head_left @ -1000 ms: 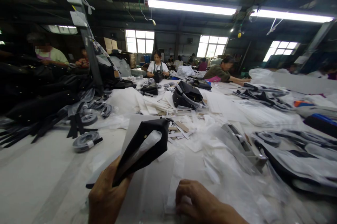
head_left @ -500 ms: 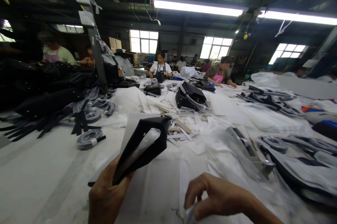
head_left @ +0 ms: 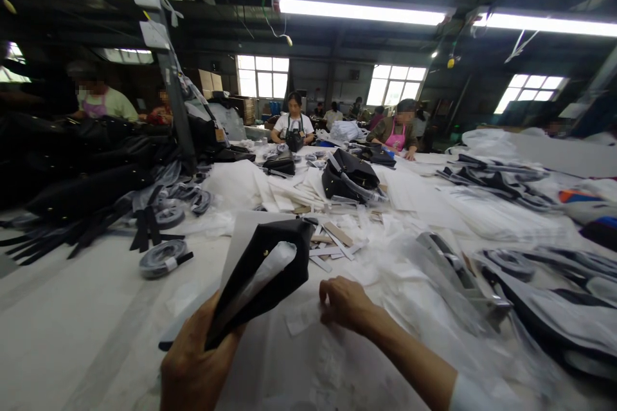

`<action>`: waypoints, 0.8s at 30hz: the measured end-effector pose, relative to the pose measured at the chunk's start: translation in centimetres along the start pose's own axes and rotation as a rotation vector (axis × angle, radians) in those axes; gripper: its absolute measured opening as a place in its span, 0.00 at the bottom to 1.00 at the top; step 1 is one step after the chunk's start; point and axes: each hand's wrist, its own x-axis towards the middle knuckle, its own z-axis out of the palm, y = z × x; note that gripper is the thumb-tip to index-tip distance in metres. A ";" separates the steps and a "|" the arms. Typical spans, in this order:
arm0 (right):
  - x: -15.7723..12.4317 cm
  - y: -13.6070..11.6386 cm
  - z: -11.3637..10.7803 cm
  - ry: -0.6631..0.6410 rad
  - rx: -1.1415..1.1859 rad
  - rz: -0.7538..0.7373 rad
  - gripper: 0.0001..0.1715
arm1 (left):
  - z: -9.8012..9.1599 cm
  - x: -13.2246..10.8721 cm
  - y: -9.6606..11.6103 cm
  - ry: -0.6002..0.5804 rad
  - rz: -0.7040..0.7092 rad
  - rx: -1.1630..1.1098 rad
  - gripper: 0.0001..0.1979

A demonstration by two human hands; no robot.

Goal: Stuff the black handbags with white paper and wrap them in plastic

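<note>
My left hand is closed round the near end of a black bag, which is held tilted above the table. White wrapping shows in the bag's opening, with a small gold-coloured stud beside it. To the right of the bag, my right hand has its fingers pinched on a thin, whitish see-through piece of plastic film. Part of that film is blurred, and its edges are hard to make out. A pale sheet lies behind the bag.
Cardboard strips lie beyond the bag. A wrapped strap coil is at left, near a pile of black bags. On the right are a grey metal tool and loose plastic. Another black bag stands farther back; co-workers sit beyond.
My right hand has moved forward and slightly left from the near edge, bringing the whitish film towards the bag. My left hand and the bag have hardly moved.
</note>
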 end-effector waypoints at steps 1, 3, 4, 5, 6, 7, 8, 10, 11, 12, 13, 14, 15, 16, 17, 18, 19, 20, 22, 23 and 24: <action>0.0 -0.1 0.1 -0.015 -0.011 -0.004 0.17 | 0.0 0.0 0.0 0.002 0.004 -0.001 0.15; 0.1 0.0 0.3 -0.018 -0.009 -0.015 0.09 | 0.0 0.0 0.0 0.002 0.005 -0.007 0.15; 0.2 0.1 0.2 -0.004 -0.005 -0.033 0.11 | 0.0 0.0 0.0 0.002 0.002 -0.010 0.15; 0.3 0.3 0.2 0.015 0.004 -0.057 0.16 | 0.0 -0.1 0.0 0.000 0.002 -0.015 0.16; 0.5 0.4 0.2 0.032 0.018 -0.080 0.23 | 0.0 -0.1 0.0 -0.001 0.005 -0.019 0.16; 0.7 0.6 0.2 0.041 0.035 -0.099 0.29 | 0.0 -0.1 0.0 0.002 0.009 -0.021 0.16; 1.0 0.7 0.2 0.038 0.053 -0.114 0.33 | 0.1 -0.1 0.0 0.004 0.014 -0.023 0.16; 1.4 0.9 0.2 -0.001 0.084 -0.117 0.32 | 0.1 -0.2 0.0 0.013 0.029 -0.027 0.16; 1.6 0.9 0.2 -0.028 0.095 -0.106 0.27 | 0.1 -0.2 -0.1 0.020 0.038 -0.027 0.16; 1.7 1.0 0.2 -0.051 0.108 -0.092 0.22 | 0.1 -0.3 -0.1 0.022 0.041 -0.026 0.16; 1.9 1.1 0.2 -0.068 0.128 -0.076 0.19 | 0.1 -0.3 -0.1 0.020 0.042 -0.025 0.16; 2.0 1.2 0.1 -0.077 0.157 -0.058 0.16 | 0.1 -0.3 -0.1 0.017 0.036 -0.022 0.16; 2.2 1.5 0.0 -0.075 0.195 -0.038 0.13 | 0.1 -0.3 -0.2 0.013 0.028 -0.017 0.16; 2.5 1.8 -0.1 -0.061 0.242 -0.018 0.11 | 0.0 -0.4 -0.2 0.009 0.024 -0.013 0.16; 2.8 2.1 -0.2 -0.035 0.297 0.004 0.09 | 0.0 -0.4 -0.3 0.008 0.024 -0.011 0.16; 3.3 2.6 -0.3 0.003 0.358 0.029 0.08 | 0.0 -0.5 -0.3 0.015 0.029 -0.011 0.16; 3.9 3.0 -0.4 0.049 0.427 0.054 0.07 | 0.0 -0.5 -0.3 0.020 0.042 -0.011 0.15; 4.5 3.5 -0.5 0.102 0.500 0.079 0.06 | 0.1 -0.6 -0.4 0.019 0.057 -0.013 0.15; 5.9 4.4 -0.7 0.219 0.646 0.127 0.05 | 0.2 -0.9 -0.5 0.006 0.071 -0.017 0.15; 6.5 4.9 -0.8 0.280 0.714 0.150 0.07 | 0.3 -1.0 -0.6 -0.001 0.071 -0.019 0.15; 7.0 5.4 -1.0 0.344 0.774 0.172 0.11 | 0.3 -1.1 -0.6 -0.004 0.069 -0.020 0.15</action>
